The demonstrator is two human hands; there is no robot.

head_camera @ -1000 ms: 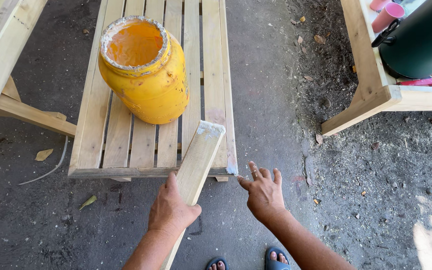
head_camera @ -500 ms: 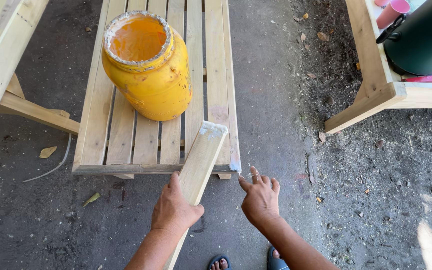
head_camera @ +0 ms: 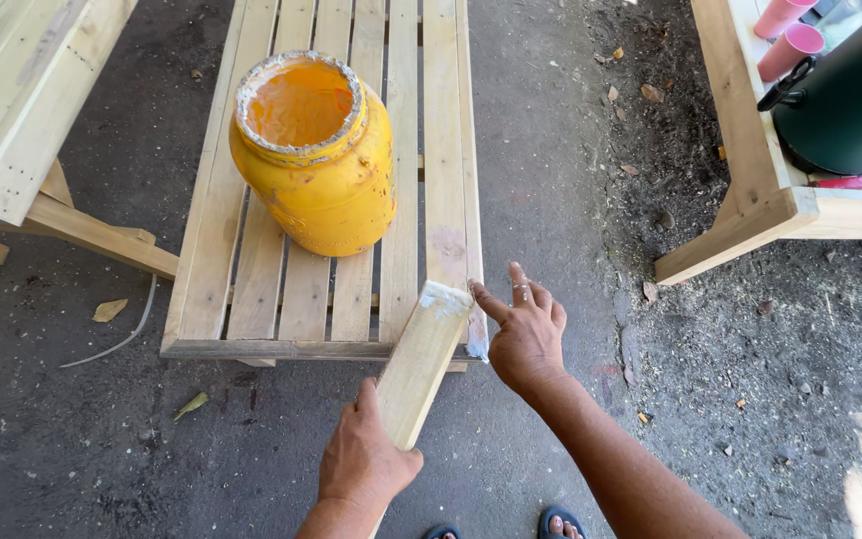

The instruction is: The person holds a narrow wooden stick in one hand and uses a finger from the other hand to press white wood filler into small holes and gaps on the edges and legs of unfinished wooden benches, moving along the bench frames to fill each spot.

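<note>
My left hand [head_camera: 363, 461] grips the lower part of a pale wooden slat [head_camera: 421, 365] that slants up to the near right corner of a slatted wooden bench [head_camera: 296, 289]. The slat's top end carries a whitish smear. My right hand [head_camera: 525, 332] is at that end with fingers spread, the index fingertip touching the smeared tip. A yellow open-topped jar [head_camera: 316, 155], crusted around the rim, stands upright on the bench slats beyond both hands.
A wooden table frame [head_camera: 22, 120] stands at the left. At the right, another wooden frame [head_camera: 750, 190] carries a dark round container [head_camera: 850, 100] and pink cups [head_camera: 785, 35]. Dry leaves lie on the dark concrete floor. My sandalled toes [head_camera: 511, 526] show at the bottom.
My right hand has moved up and left, from beside the slat to touching its smeared top end. The view has shifted slightly; the left hand keeps its hold.
</note>
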